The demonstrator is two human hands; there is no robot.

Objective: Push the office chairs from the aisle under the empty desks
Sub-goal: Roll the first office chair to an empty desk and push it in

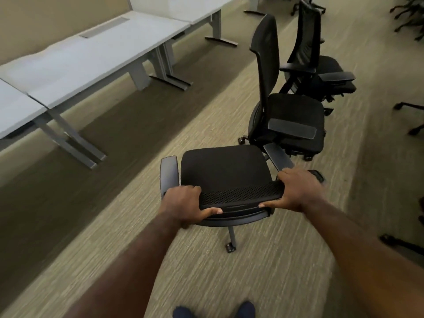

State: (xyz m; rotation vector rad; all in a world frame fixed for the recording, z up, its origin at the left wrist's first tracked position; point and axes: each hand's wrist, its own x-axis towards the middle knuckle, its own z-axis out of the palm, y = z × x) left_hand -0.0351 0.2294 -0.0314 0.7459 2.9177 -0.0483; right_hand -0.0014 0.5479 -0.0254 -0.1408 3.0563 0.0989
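Note:
A black office chair (224, 168) stands in the aisle right in front of me, its seat facing away. My left hand (185, 203) grips the left end of its mesh backrest top, thumb underneath. My right hand (298, 191) grips the right end the same way. A second black chair (291, 118) stands just beyond it, turned sideways with its back to the desks. A third black chair (321, 67) is behind that one. A row of grey desks (91, 56) with metal legs runs along the left wall, with open floor beneath them.
Chair bases and casters (408, 118) poke in along the right edge of the aisle. More chairs (309, 3) stand at the far end. A darker carpet strip (114, 125) runs in front of the desks. My shoes (213, 311) show at the bottom.

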